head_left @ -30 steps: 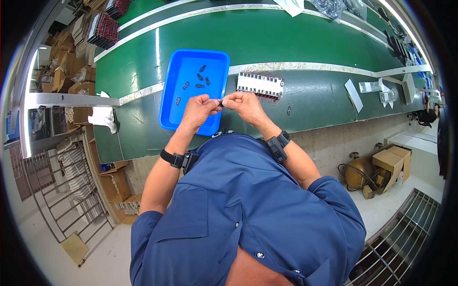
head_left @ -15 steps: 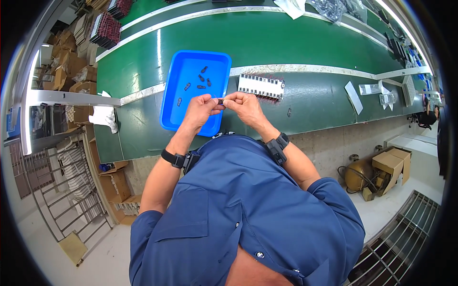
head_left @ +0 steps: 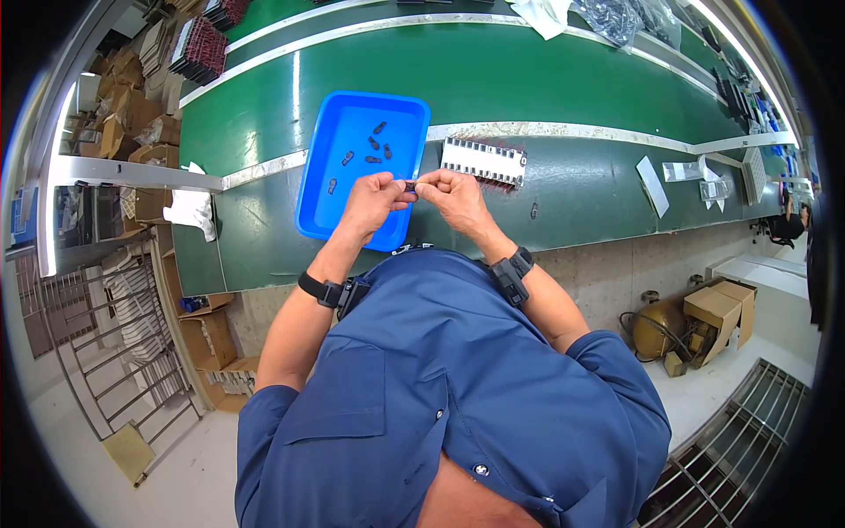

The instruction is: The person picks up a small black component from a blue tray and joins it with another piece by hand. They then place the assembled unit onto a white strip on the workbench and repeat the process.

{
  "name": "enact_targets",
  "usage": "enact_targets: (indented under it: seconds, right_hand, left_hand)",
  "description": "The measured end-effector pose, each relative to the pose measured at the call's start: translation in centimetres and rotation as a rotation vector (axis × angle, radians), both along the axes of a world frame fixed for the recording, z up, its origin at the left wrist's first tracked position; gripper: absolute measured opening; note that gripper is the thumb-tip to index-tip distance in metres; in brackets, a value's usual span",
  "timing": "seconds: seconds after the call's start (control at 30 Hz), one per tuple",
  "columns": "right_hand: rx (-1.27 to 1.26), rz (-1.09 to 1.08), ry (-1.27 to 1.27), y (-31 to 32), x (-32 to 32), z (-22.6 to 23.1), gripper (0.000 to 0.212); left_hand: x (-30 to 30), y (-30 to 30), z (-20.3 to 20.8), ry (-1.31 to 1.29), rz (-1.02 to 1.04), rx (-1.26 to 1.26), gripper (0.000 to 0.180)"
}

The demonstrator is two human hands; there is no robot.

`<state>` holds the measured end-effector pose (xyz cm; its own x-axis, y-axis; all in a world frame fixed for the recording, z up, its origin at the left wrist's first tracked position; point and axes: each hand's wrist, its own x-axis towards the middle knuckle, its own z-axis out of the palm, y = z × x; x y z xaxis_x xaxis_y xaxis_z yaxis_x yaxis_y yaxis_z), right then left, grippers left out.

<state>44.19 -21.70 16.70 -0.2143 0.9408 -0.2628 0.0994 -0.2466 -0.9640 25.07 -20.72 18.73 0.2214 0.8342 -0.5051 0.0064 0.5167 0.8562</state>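
Between the fingertips of both hands is a small dark part [head_left: 409,186], mostly covered by the fingers. My left hand [head_left: 371,204] pinches one end of it above the right edge of a blue tray [head_left: 312,198]. On the other end, my right hand [head_left: 456,199] is closed in a pinch. Several small black pieces [head_left: 373,143] lie scattered in the tray. Just beyond my right hand rests a white slotted block [head_left: 484,161] with dark notches along its edges and thin reddish wires at its sides. One more small dark piece [head_left: 534,211] lies on the bench to the right.
A white strip [head_left: 563,129] crosses the green bench [head_left: 598,185]. White cloth [head_left: 190,214] hangs at the left edge. Toward the right are a white sheet [head_left: 652,186] and clear plastic packs [head_left: 715,188]. Wired stacks [head_left: 195,51] stand far left; a metal rack [head_left: 123,352] is below.
Both hands stay pinched together over the tray's edge, and slightly more of the dark part shows between the fingertips. The whole view has shifted a little.
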Motion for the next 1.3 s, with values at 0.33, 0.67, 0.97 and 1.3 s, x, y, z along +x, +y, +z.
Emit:
enact_targets:
  seconds: [0.33, 0.67, 0.97, 1.3]
  right_hand:
    - [0.019, 0.005, -0.06, -0.1, 0.0, 0.5, 0.019]
    - [0.145, -0.021, -0.111, -0.4, -0.2, 0.9, 0.019]
    - [0.032, -0.069, 0.011, 0.2, -0.2, 0.2, 0.022]
    - [0.034, -0.107, 0.021, 0.5, -0.1, 0.5, 0.024]
  left_hand:
    - [-0.1, 0.0, -0.5, -0.005, -0.007, 0.008, 0.017]
    - [0.0, -0.1, -0.2, -0.044, 0.008, -0.005, 0.014]
    - [0.0, 0.2, -0.3, -0.072, 0.017, 0.048, 0.012]
    - [0.7, 0.3, 1.0, 0.052, 0.029, 0.142, 0.018]
